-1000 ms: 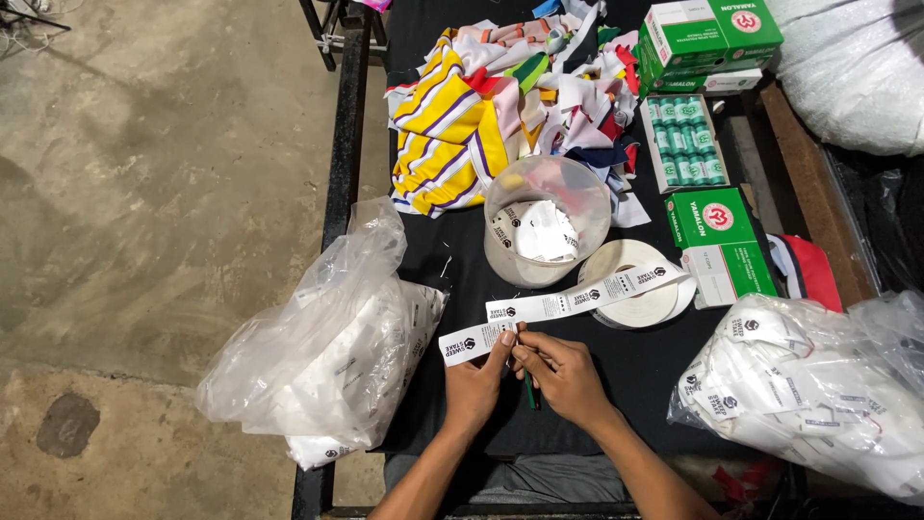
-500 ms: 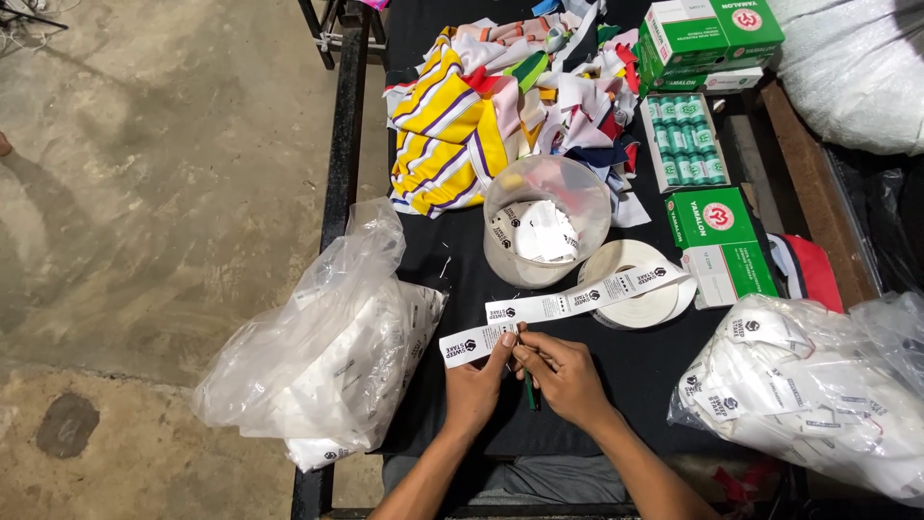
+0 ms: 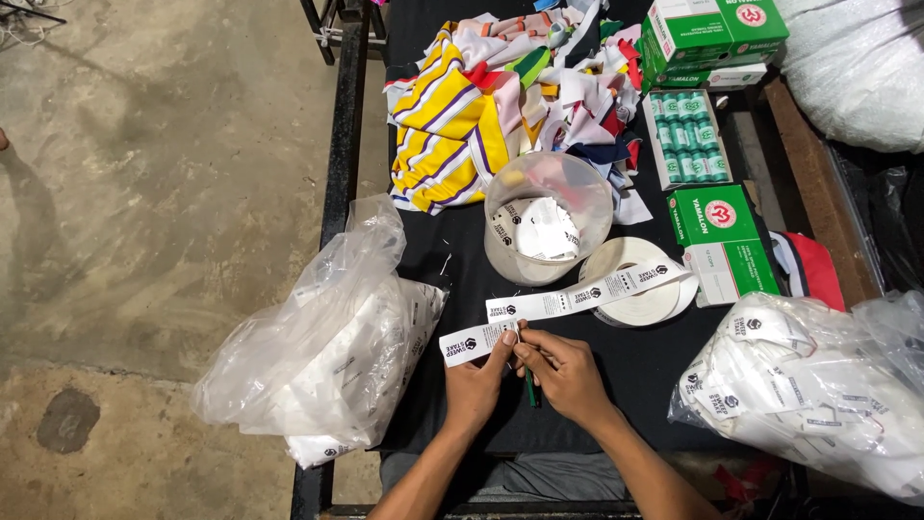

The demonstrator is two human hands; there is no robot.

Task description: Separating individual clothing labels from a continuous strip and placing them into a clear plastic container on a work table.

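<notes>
My left hand (image 3: pixel 474 383) pinches the loose end of a white printed label strip (image 3: pixel 568 300) that runs from a white label roll (image 3: pixel 637 299) lying flat on the black table. My right hand (image 3: pixel 566 374) is closed around a small green-handled cutting tool (image 3: pixel 529 387), held against the strip just beside my left thumb. A clear plastic tub (image 3: pixel 549 231) with cut white labels inside stands just beyond the strip.
A clear bag of white labels (image 3: pixel 332 351) lies at the table's left edge, and another bag (image 3: pixel 818 390) at the right. Green boxes (image 3: pixel 717 236), a tray of green thread spools (image 3: pixel 688 140) and a pile of coloured fabric scraps (image 3: pixel 500 106) sit farther back. Concrete floor lies left.
</notes>
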